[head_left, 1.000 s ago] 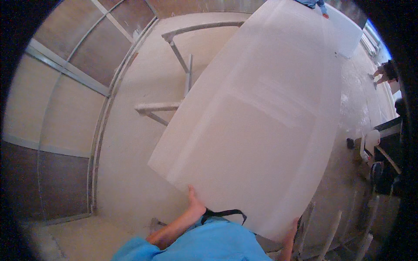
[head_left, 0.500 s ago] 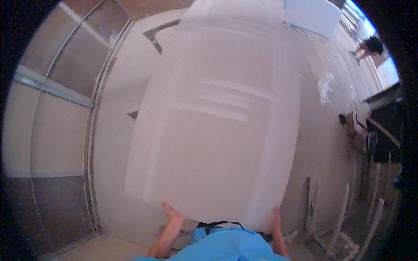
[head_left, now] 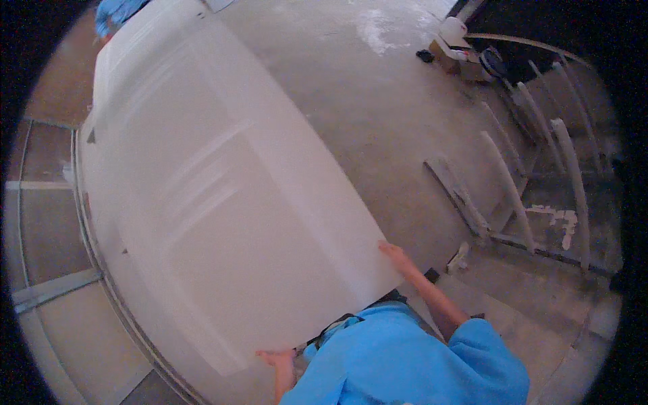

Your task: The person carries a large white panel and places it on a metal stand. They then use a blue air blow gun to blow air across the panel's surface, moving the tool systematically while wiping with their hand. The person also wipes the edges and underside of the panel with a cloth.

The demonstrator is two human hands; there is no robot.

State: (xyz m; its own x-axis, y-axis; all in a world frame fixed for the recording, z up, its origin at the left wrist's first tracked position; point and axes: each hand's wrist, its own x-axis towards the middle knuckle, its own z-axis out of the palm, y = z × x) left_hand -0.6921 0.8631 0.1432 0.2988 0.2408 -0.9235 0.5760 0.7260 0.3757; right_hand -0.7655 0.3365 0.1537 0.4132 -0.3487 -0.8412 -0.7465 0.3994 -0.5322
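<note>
A long, pale plasterboard sheet (head_left: 223, 270) with whitish filled strips stretches from my waist up to the far left. My left hand (head_left: 275, 358) grips its near end at the left, and the fingers beneath the board are hidden. On the board's right edge, close to the near corner, my right hand (head_left: 398, 260) has hold of it with the fingers partly out of sight. Another person in a blue sleeve (head_left: 111, 17) is at the sheet's far end, one hand near its edge.
At the left runs a metal-framed partition wall (head_left: 57, 290). Upright pale posts (head_left: 509, 192) and a railing-like metal base stand at the right, beside steps or ledges. A cardboard box (head_left: 449, 57) with items lies farther back on the concrete floor (head_left: 378, 128).
My view has turned to the right, and the sheet now slants to the upper left. Both hands have stayed on it. A person in blue has come into view at its far end.
</note>
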